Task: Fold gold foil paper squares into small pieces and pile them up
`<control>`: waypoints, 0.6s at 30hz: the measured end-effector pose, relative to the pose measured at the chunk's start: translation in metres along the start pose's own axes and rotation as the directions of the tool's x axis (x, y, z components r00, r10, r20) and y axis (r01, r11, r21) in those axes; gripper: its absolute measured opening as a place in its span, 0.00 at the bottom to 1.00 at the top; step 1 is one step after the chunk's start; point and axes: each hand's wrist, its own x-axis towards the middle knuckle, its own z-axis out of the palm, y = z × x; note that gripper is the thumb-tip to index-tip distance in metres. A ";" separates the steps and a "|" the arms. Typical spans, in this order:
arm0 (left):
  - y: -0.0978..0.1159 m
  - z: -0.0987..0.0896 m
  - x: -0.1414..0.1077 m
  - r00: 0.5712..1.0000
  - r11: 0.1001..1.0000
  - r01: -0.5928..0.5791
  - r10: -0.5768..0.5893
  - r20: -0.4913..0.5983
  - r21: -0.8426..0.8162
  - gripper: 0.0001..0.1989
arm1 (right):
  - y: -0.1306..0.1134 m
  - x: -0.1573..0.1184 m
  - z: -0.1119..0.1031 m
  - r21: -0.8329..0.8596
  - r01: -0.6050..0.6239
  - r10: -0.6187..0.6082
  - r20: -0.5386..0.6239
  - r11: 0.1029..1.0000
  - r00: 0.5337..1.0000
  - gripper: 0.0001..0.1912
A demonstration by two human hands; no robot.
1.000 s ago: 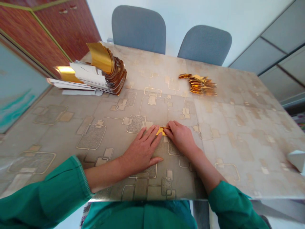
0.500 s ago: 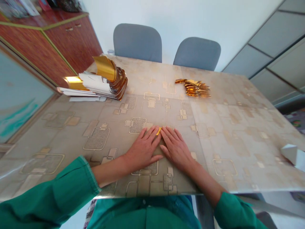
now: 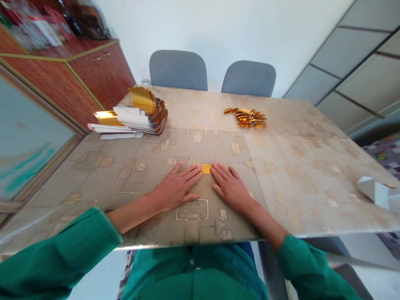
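**Q:** What lay between the hands?
**A:** One small rectangular gold foil strip point(image 3: 206, 168), flat on a beige tabletop with a gold-outlined pattern point(image 3: 296, 166), toward the near edge.

**Q:** Condition of the left hand?
**A:** Left hand point(image 3: 176, 185): palm down and open, fingers moderately spread, their tips at the strip's left end. It gripped nothing.

**Q:** And the right hand?
**A:** Right hand point(image 3: 233, 189): likewise flat and open, fingertips at the strip's right end, nothing gripped.

**Q:** Other entries on the table?
**A:** Far left, a curved stack of white-backed gold foil sheets point(image 3: 156, 118). Far right of centre, a loose heap of folded gold foil pieces point(image 3: 248, 118). At the right edge, a folded white paper piece point(image 3: 375, 193).

**Q:** Beyond the table?
**A:** Two grey upholstered chairs point(image 3: 178, 71) past the far edge, and a reddish-brown wooden cabinet point(image 3: 103, 79) to the left.
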 end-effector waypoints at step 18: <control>0.002 -0.008 0.002 0.999 0.998 0.037 -0.037 -0.005 -0.045 0.33 | -0.003 -0.022 0.001 0.000 -0.029 0.029 -0.090 1.000 0.996 0.26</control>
